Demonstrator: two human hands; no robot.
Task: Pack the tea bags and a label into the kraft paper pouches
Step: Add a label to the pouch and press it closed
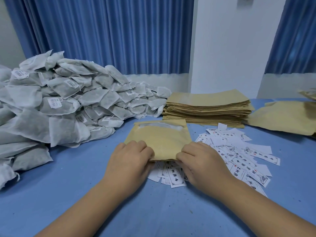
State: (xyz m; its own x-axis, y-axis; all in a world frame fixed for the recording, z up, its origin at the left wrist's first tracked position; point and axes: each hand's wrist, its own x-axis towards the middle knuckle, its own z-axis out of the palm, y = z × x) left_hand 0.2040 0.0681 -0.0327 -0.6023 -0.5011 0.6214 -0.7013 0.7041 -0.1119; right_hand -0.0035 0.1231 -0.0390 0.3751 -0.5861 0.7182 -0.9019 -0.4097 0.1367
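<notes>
Kraft pouch (159, 141) lies on the counter (153, 211), long axis running away from the person, window end far. Left hand (131, 158) and right hand (203, 161) each pinch a near corner. Tea bags (59, 100) are piled left of the pouch, so the left hand is nearer. Labels (239, 151) lie right of and under it, so the right hand is nearer.

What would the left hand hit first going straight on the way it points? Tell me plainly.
The left hand grips the near edge of the kraft pouch, so that comes first. Pushed further along that line, it would probably reach the stack of empty pouches behind; depth is unclear.
</notes>
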